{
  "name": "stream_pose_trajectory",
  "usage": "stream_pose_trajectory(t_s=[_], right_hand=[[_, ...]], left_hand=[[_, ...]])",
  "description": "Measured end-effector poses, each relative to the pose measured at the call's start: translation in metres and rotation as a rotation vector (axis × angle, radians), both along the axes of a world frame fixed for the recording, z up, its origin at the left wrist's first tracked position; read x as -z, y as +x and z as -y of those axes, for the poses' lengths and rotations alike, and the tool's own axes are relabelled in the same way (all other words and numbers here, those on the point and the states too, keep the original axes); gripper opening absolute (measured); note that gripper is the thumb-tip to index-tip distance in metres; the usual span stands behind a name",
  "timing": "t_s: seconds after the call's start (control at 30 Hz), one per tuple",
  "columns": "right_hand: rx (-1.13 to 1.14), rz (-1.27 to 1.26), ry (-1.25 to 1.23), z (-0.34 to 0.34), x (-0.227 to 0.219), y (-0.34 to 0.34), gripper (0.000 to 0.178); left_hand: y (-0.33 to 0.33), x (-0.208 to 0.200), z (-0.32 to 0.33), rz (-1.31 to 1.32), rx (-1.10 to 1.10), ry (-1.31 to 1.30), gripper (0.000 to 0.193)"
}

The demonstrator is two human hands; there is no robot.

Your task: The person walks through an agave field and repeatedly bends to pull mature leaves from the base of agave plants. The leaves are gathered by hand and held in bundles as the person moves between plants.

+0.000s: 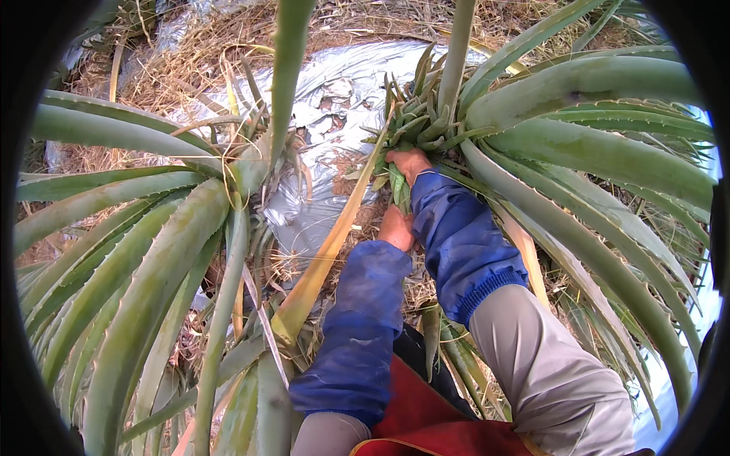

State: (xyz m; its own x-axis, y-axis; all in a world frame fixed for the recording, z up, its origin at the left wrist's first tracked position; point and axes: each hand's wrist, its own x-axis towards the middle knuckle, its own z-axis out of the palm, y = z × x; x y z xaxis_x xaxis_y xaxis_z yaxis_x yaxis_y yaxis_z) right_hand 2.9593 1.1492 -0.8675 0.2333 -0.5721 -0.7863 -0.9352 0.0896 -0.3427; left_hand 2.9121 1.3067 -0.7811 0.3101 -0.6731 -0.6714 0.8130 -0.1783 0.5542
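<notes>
Both my hands are low at the base of the large aloe plant on the right, one just beyond the other. A bunch of small green aloe shoots runs between them. My left hand, the nearer one, is closed around the lower end of the bunch. My right hand curls over its upper part, against a cluster of aloe pups; most of its fingertips are hidden. Blue oversleeves cover both forearms. A long yellowed leaf slants past on the left of my hands.
Another large aloe plant with toothed leaves spreads over the left side. One tall leaf rises close in front. Torn silvery plastic sheeting covers soil between the plants, with dry straw beyond. A red apron shows at my front.
</notes>
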Motion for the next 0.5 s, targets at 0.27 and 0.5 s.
stream_pose_trajectory(t_s=[0.27,0.5], right_hand=[[-0.079,0.101,-0.046,0.000,-0.008,-0.014,0.047],[-0.197,0.155,0.015,-0.023,-0.027,-0.020,0.055]], left_hand=[[-0.012,0.030,0.024,0.194,-0.138,0.130,0.026],[-0.026,0.015,0.004,0.316,-0.187,0.022,0.031]])
